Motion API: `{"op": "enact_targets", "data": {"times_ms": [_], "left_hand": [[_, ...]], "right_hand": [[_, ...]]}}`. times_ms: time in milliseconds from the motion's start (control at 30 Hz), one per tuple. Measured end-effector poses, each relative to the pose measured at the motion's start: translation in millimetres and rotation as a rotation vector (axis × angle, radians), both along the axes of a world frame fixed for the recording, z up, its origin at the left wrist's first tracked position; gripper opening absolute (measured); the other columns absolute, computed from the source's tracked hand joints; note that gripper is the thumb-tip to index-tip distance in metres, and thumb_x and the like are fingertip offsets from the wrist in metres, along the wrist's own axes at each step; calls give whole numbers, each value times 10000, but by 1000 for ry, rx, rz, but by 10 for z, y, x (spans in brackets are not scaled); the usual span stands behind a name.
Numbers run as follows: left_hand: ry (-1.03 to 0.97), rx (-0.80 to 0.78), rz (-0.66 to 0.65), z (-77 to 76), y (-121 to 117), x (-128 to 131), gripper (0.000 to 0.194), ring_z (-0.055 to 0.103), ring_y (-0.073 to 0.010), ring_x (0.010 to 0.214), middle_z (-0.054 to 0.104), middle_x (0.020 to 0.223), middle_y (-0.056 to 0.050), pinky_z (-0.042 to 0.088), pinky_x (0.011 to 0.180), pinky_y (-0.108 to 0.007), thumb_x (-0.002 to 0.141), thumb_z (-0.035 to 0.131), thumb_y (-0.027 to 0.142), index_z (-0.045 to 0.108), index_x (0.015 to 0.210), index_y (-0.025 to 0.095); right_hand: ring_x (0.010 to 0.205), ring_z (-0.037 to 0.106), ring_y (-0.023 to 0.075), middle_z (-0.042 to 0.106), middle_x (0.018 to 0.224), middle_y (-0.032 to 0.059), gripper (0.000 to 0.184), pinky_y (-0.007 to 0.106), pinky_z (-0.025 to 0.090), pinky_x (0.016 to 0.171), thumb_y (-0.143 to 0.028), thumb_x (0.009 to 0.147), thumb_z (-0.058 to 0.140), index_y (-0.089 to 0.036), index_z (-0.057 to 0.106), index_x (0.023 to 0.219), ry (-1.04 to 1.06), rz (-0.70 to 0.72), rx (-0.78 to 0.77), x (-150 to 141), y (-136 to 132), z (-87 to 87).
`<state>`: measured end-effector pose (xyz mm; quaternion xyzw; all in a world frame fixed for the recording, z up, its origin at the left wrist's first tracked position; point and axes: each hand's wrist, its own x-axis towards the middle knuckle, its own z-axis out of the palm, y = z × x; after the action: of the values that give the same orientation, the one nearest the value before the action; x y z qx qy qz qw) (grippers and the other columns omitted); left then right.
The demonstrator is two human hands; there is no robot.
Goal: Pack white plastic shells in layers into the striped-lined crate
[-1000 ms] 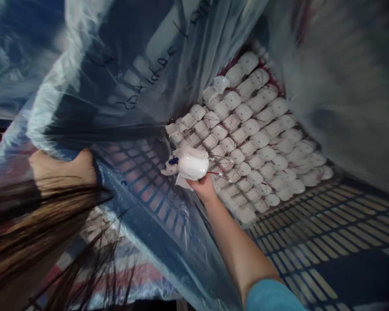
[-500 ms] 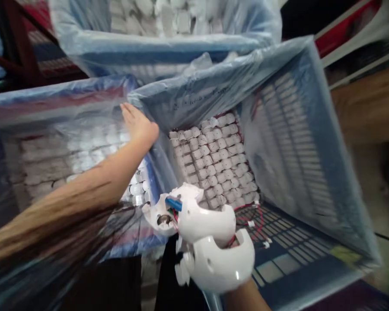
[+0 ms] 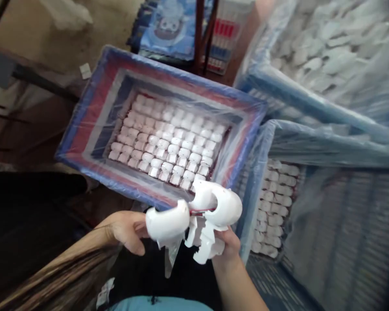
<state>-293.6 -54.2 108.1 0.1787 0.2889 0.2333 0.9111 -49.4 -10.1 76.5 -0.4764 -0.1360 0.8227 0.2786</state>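
Note:
My left hand (image 3: 128, 229) is at a glossy white curved plastic shell (image 3: 168, 222), fingers behind it and thumb below. My right hand (image 3: 228, 244) is closed around more white plastic shells (image 3: 225, 205), which have round cut-outs and jagged lower pieces. Thin red wires (image 3: 197, 213) run between the two groups. A strip of clear plastic (image 3: 171, 259) hangs under the left shell. Both hands are over my lap, in front of a lined crate (image 3: 84, 125) holding neat rows of similar white parts (image 3: 168, 142).
To the right, a blue crate (image 3: 257, 194) lined with plastic holds rows of white parts (image 3: 272, 211). Behind it, another lined crate (image 3: 298, 97) is heaped with loose white pieces (image 3: 337, 60). A blue printed package (image 3: 168, 30) lies beyond, beside a dark red metal frame (image 3: 202, 34).
The view has swung left. My left hand has left the rim between the crates and come to the white shells. My right hand still holds shells, now in front of the left crate.

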Motion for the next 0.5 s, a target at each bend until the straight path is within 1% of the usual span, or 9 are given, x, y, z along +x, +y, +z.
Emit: {"op": "enact_targets", "data": {"times_ms": [33,67,100,167,233,300,400,433,500], "left_hand": [[-62,-83,106,-30,-131,-67,743,605,-288,1030,662,1098,-80,454,953,-343,462,841,288,645,1168,166],[-79,-162,217,-59,-241,-112,741,635,-273,944,679,1036,-92,488,890,-334,423,861,300,665,1122,152],[-50,-237,331,-83,-326,-141,699,652,-248,861,691,975,-95,511,814,-313,428,866,306,679,1082,147],[88,-365,539,-98,-420,-186,540,659,-208,768,702,902,-91,519,726,-279,519,842,289,698,1022,152],[181,-431,681,-71,-446,-247,426,665,-217,795,706,894,-98,519,750,-292,571,805,244,716,977,151],[183,-417,714,-20,-456,-327,413,665,-243,815,709,876,-108,516,770,-307,537,788,198,730,940,133],[248,-365,693,46,-504,-429,381,662,-233,777,712,841,-79,513,717,-278,518,773,155,734,896,139],[289,-356,699,59,-523,-449,390,661,-229,778,713,845,-62,512,707,-270,521,776,151,728,908,155],[387,-348,744,67,-549,-475,480,657,-228,815,711,891,-31,511,705,-262,537,775,147,694,1008,199]], "right_hand": [[606,639,217,687,709,57,398,336,532,562,-429,485,805,-206,712,800,35,-7,-56,-154,-8,30],[641,654,225,698,738,56,390,344,542,599,-376,489,804,-207,715,830,52,-5,-98,-289,-15,60],[673,664,230,705,765,56,391,353,548,636,-334,500,799,-204,715,860,42,9,-114,-406,-21,89],[705,673,235,711,797,59,408,361,552,678,-282,514,799,-194,710,902,4,70,-112,-592,-40,133],[736,678,240,714,825,64,420,359,553,700,-276,511,811,-186,706,908,-17,139,-102,-726,-69,153],[790,680,249,717,872,70,454,357,552,732,-286,500,823,-183,703,925,-26,191,-102,-816,-106,146],[800,681,246,718,892,60,451,354,556,742,-280,504,825,-193,697,928,-58,219,-95,-879,-150,99],[789,682,241,718,888,52,437,352,558,736,-274,512,821,-199,694,923,-72,215,-89,-883,-157,79],[780,682,239,718,888,46,401,356,560,727,-273,531,806,-203,689,908,-101,202,-75,-871,-160,43]]}}
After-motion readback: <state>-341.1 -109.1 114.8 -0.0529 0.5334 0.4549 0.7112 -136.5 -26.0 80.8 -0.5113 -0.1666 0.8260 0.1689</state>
